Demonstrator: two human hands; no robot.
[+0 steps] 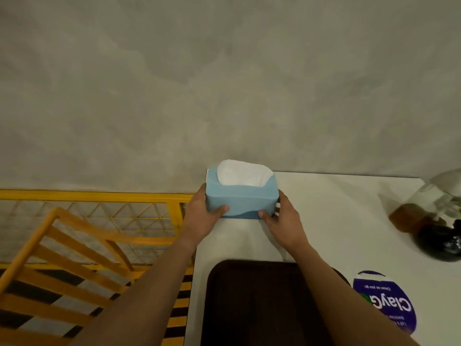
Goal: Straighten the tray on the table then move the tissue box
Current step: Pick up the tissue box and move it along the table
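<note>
A light blue tissue box (240, 199) with white tissue showing on top sits at the far left corner of the white table (336, 211), close to the grey wall. My left hand (203, 216) grips its left end and my right hand (282, 216) grips its right end, thumbs pressed on the near face. A dark brown tray (252, 303) lies flat on the table near me, its edges running parallel to the table's left edge. My forearms cross over the tray's sides.
A glass jar with a brown lid (424, 211) lies at the right, beside a dark round object (441, 243). A purple and white sticker (389, 303) marks the table right of the tray. A yellow railing (94, 196) and orange slatted chair (64, 250) stand left of the table.
</note>
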